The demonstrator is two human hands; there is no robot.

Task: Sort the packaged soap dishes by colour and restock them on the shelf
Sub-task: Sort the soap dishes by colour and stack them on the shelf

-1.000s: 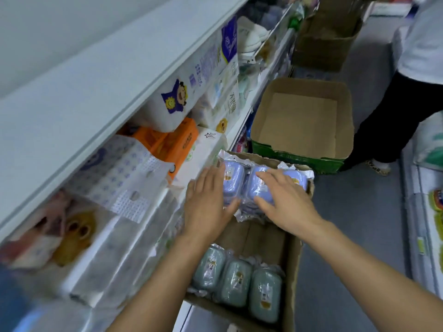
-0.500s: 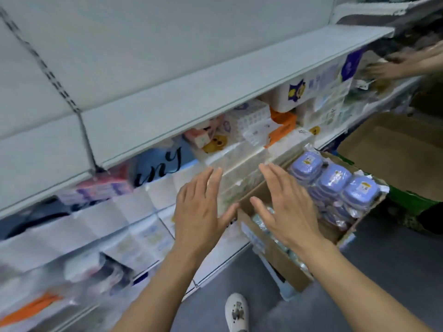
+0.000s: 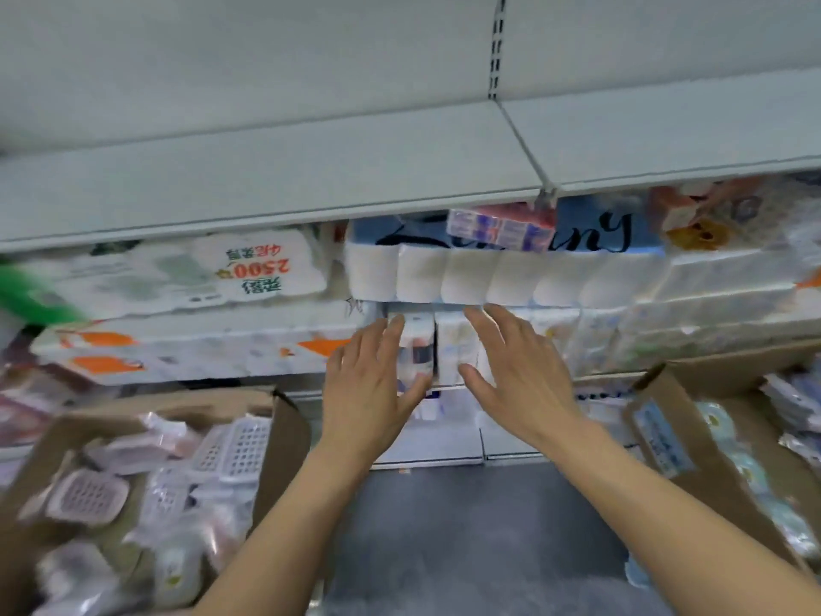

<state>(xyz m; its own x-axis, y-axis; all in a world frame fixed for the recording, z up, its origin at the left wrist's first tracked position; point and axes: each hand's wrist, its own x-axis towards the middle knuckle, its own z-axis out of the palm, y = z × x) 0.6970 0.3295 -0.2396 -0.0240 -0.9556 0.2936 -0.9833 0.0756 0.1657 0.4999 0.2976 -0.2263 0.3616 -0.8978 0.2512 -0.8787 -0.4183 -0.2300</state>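
A cardboard box [image 3: 284, 420] at the lower left holds several packaged soap dishes [image 3: 89, 495] in pink and white wrappers, lying jumbled. A second cardboard box [image 3: 693, 446] at the right edge holds pale green and blue packaged dishes [image 3: 751, 469], partly cut off by the frame. My left hand [image 3: 368, 389] and my right hand [image 3: 520, 375] hover side by side between the two boxes, in front of the shelf. Both hands have their fingers spread and hold nothing.
The grey shelf [image 3: 311, 180] above is bare on top. Beneath it lie packs of toilet paper and tissues [image 3: 488, 277], tightly stacked. Grey floor [image 3: 466, 526] runs between the boxes under my forearms.
The view has swung left from the box with blue and green dishes to the shelf front and the box of pink dishes. Both hands left the blue packs and stay empty.
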